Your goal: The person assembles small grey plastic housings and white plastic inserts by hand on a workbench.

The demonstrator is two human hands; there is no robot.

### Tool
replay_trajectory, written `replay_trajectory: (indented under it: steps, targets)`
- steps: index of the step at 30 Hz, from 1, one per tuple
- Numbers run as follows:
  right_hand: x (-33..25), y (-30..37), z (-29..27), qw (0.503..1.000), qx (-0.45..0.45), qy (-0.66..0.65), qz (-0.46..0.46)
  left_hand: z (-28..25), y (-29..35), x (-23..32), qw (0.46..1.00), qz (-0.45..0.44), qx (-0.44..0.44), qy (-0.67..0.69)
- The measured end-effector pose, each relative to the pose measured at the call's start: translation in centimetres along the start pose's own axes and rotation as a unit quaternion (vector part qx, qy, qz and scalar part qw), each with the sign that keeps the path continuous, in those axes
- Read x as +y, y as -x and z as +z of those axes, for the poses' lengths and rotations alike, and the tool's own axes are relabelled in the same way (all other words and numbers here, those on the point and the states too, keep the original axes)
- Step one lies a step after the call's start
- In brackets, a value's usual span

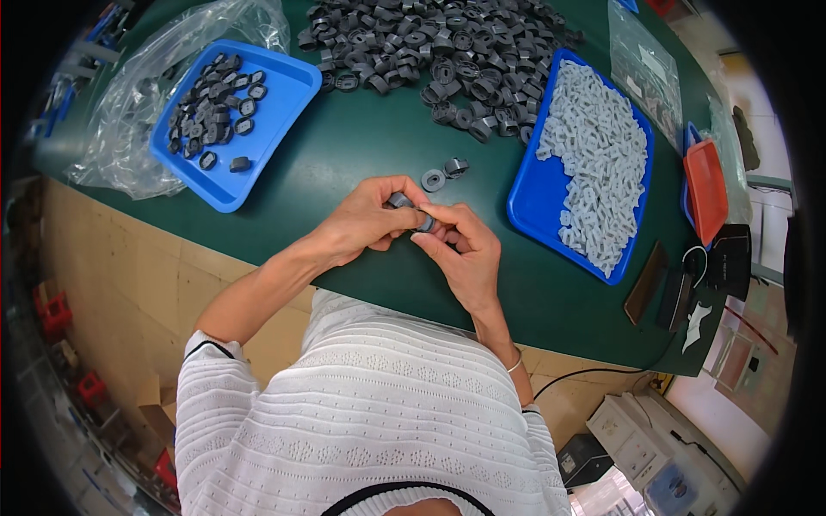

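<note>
Both my hands meet over the near part of the green table. My left hand (368,218) is closed around a small dark grey plastic ring-shaped part (399,200), which shows between thumb and fingers. My right hand (465,247) pinches a similar grey round part (426,224) right beside it; fingers of both hands cover much of these parts. Just beyond the hands, a grey ring part (433,180) lies flat on the table, and another dark grey part (457,168) touches or nearly touches it.
A blue tray (284,112) with dark round parts stands at left, by a clear plastic bag (129,129). A large heap of grey parts (447,43) lies at the back. Another blue tray (538,193) at right holds small pale pieces (598,155). A red tray (705,191) sits farther right.
</note>
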State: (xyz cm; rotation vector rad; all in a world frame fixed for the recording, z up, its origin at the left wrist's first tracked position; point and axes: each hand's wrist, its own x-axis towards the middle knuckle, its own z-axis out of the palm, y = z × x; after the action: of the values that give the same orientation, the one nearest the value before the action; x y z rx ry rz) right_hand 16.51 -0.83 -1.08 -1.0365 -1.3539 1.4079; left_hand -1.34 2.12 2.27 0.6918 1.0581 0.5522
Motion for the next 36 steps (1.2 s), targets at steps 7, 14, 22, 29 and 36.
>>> replay_trajectory:
  steps: [7, 14, 22, 29, 36]
  targets:
    - [-0.4, -0.2, -0.3, 0.999, -0.023, 0.039, -0.030, 0.0, 0.3, 0.7, 0.999, -0.006, -0.015, -0.031]
    - [0.0, 0.1, 0.4, 0.999, -0.009, 0.039, -0.038, -0.6, -0.2, -0.1, 0.999, 0.001, -0.036, -0.032]
    - [-0.1, -0.6, -0.8, 0.998, -0.060, 0.016, 0.022, -0.6, -0.2, 0.6, 0.998, -0.003, -0.038, -0.056]
    - [-0.7, -0.4, -0.7, 0.994, -0.075, 0.083, -0.001, -1.0, -0.6, 0.2, 0.987, 0.031, -0.065, -0.143]
    - [-5.0, -1.4, -5.2, 0.962, 0.041, 0.261, -0.063, -5.5, 4.4, 3.6, 0.942, 0.198, 0.186, -0.198]
